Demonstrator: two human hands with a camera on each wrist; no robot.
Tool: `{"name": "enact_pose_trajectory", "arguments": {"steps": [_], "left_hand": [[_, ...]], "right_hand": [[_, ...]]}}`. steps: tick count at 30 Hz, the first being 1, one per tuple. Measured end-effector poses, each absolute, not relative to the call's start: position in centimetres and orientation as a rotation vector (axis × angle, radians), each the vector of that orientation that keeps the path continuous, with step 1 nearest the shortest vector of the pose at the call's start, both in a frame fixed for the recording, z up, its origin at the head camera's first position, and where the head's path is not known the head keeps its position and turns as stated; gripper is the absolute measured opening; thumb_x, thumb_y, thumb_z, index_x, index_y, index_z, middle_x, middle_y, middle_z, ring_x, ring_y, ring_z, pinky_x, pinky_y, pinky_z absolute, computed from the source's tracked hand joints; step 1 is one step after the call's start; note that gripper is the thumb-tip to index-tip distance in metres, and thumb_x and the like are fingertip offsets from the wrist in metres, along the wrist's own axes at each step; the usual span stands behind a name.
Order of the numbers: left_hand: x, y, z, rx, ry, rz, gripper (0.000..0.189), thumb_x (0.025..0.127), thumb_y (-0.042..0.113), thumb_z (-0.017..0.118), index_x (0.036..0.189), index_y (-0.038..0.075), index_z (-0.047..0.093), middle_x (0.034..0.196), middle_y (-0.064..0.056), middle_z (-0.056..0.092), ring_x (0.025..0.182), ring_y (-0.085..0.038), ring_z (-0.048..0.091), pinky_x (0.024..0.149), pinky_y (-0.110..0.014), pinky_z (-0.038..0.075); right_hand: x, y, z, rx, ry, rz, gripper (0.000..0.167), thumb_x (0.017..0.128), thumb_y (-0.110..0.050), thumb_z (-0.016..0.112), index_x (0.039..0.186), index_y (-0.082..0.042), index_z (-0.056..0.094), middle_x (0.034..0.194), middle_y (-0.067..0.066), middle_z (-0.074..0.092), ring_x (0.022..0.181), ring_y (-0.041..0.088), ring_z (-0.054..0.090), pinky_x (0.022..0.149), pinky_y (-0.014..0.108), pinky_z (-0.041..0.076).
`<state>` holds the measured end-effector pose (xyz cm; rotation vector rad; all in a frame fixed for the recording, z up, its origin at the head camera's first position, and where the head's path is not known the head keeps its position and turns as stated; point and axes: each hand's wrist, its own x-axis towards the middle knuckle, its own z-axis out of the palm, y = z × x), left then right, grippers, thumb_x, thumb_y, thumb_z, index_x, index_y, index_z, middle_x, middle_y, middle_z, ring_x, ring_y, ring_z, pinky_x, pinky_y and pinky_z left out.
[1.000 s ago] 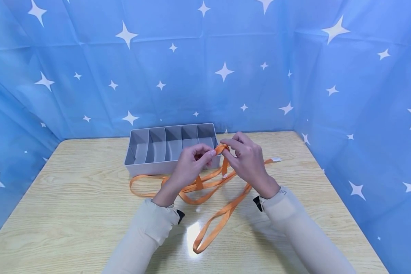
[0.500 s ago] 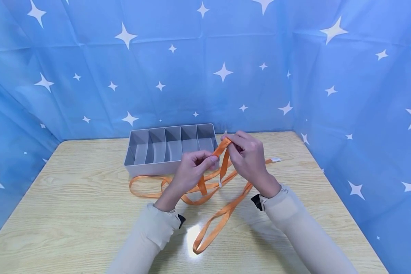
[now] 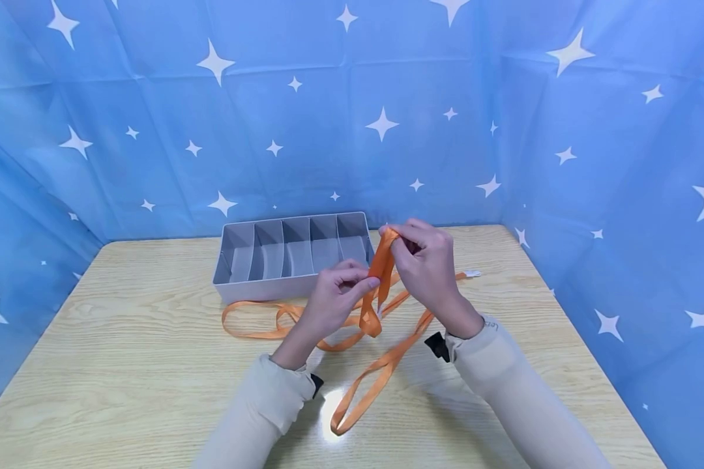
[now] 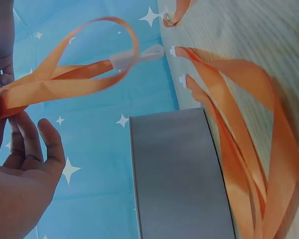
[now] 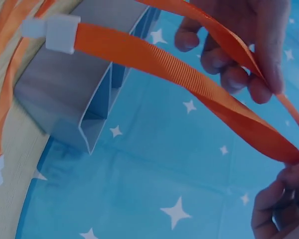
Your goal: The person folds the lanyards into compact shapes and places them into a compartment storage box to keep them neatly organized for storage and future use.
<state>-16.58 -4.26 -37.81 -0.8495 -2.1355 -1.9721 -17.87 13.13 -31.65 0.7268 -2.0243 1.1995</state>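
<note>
Between my hands, in front of the box's right end, hangs an orange lanyard (image 3: 380, 264). My right hand (image 3: 428, 264) pinches its folded top between thumb and fingers. Lower down, my left hand (image 3: 336, 296) grips a strand with its thumb against the fingers. In the left wrist view a loop of the lanyard (image 4: 50, 92) curls out from the fingers. A white plastic clip (image 5: 63, 34) on the held lanyard shows in the right wrist view. More orange lanyards (image 3: 375, 387) lie on the table beneath the hands.
A grey divided box (image 3: 264, 288) stands at the back of the wooden table (image 3: 123, 352); its visible compartments hold nothing. One loose lanyard's white end (image 3: 472, 273) lies right of the hands. A blue star-patterned curtain (image 3: 305, 130) rises behind the table.
My right hand has risen slightly with the lanyard's folded top. My left hand has slid down and a little right, drawing out a longer folded length; a loop now hangs below it.
</note>
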Motion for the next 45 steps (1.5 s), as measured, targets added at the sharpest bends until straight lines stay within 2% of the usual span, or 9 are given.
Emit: {"name": "enact_pose_trajectory", "arguments": {"steps": [9,16,22,28,32,37,40,44,45], "left_hand": [[-16.2,-3.9,-38.5,-0.758,-2.075,-2.016,0.018,0.087,0.003,0.074,0.104,-0.005,0.074,0.091,-0.014,0.070,0.080,-0.020,0.066,0.074,-0.031,0.058],[-16.0,-3.5,-38.8,-0.624,-2.057,-2.062,0.037,0.085,0.006,0.078,0.121,0.003,0.069,0.091,-0.011,0.072,0.082,-0.020,0.068,0.076,-0.030,0.057],[-16.0,-3.3,-39.0,-0.602,-2.110,-2.108,0.047,0.085,0.008,0.078,0.130,0.004,0.065,0.089,-0.012,0.072,0.078,-0.020,0.064,0.073,-0.028,0.054],[-16.2,-3.1,-39.0,-0.631,-2.151,-2.154,0.050,0.085,0.006,0.078,0.132,0.004,0.064,0.084,-0.012,0.070,0.073,-0.018,0.061,0.069,-0.025,0.052],[-16.4,-2.9,-39.1,-0.681,-2.141,-2.173,0.048,0.084,0.004,0.078,0.130,0.003,0.065,0.080,-0.011,0.068,0.070,-0.017,0.060,0.066,-0.024,0.052],[-16.5,-2.8,-39.2,-0.732,-2.162,-2.141,0.027,0.086,0.006,0.077,0.113,0.002,0.074,0.077,-0.010,0.068,0.068,-0.023,0.060,0.064,-0.025,0.052],[-16.5,-2.7,-39.3,-0.743,-2.177,-2.118,0.015,0.087,0.009,0.076,0.101,0.003,0.076,0.079,-0.008,0.071,0.069,-0.024,0.059,0.064,-0.025,0.051],[-16.6,-2.5,-39.3,-0.799,-2.145,-2.117,0.013,0.089,0.009,0.074,0.099,0.002,0.077,0.090,-0.011,0.074,0.076,-0.018,0.062,0.070,-0.026,0.054],[-16.6,-2.5,-39.3,-0.814,-2.138,-2.109,0.011,0.089,0.007,0.074,0.097,0.000,0.077,0.091,-0.012,0.074,0.074,-0.016,0.060,0.068,-0.026,0.053]], "right_hand": [[-17.5,12.9,-31.3,0.698,-2.022,1.269,0.021,0.093,0.005,0.059,0.099,-0.001,0.079,0.061,0.000,0.048,0.047,0.012,0.036,0.044,0.022,0.030],[-17.3,12.7,-30.8,0.676,-2.049,1.330,0.022,0.093,0.005,0.058,0.100,-0.001,0.079,0.065,0.003,0.055,0.047,0.014,0.039,0.043,0.022,0.034],[-17.1,12.4,-30.7,0.634,-2.081,1.417,0.024,0.094,0.006,0.056,0.100,-0.001,0.079,0.067,0.005,0.059,0.049,0.016,0.041,0.045,0.023,0.038],[-17.0,12.0,-30.8,0.635,-2.089,1.436,0.027,0.092,0.009,0.055,0.097,-0.001,0.079,0.074,0.006,0.065,0.049,0.016,0.042,0.045,0.022,0.037],[-17.1,11.8,-30.9,0.659,-2.082,1.401,0.024,0.092,0.009,0.056,0.097,0.001,0.079,0.076,0.007,0.067,0.049,0.015,0.041,0.045,0.022,0.035],[-17.1,11.7,-31.1,0.660,-2.092,1.372,0.025,0.091,0.009,0.057,0.099,-0.001,0.079,0.073,0.005,0.065,0.047,0.015,0.038,0.043,0.023,0.032],[-17.0,11.6,-31.3,0.671,-2.109,1.354,0.024,0.091,0.009,0.059,0.101,-0.001,0.079,0.069,0.004,0.062,0.048,0.015,0.037,0.044,0.024,0.032],[-16.8,11.5,-31.3,0.692,-2.118,1.328,0.022,0.091,0.007,0.061,0.102,-0.001,0.078,0.065,0.002,0.057,0.048,0.014,0.038,0.044,0.024,0.033],[-16.8,11.5,-31.3,0.696,-2.117,1.327,0.022,0.091,0.007,0.061,0.101,-0.001,0.078,0.064,0.002,0.056,0.048,0.014,0.038,0.044,0.024,0.033]]}}
